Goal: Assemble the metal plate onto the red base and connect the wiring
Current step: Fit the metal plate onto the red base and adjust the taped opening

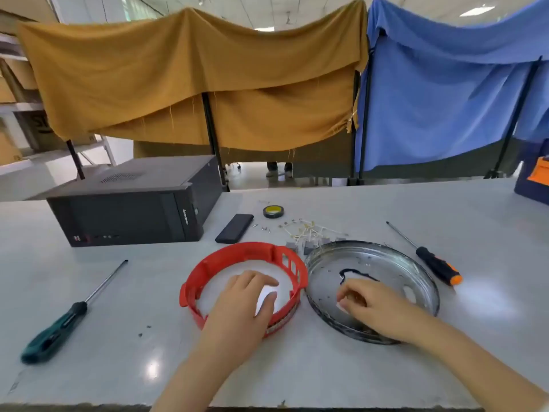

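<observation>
Two parts lie side by side on the counter (297, 367), not yet joined: left hand (252, 295) curls around something white inside the red base (237, 251), steadying it, while right hand (365, 298) pinches a small piece in the metal plate (386, 260), likely wiring.

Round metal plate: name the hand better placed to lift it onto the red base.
Right. The right hand already rests inside the round metal plate; the left hand is over the red plastic ring base.

A single head-worn wide-angle camera looks forward and down across the grey table (371, 367), close above it, fabric screens rising at twelve o'clock.
</observation>
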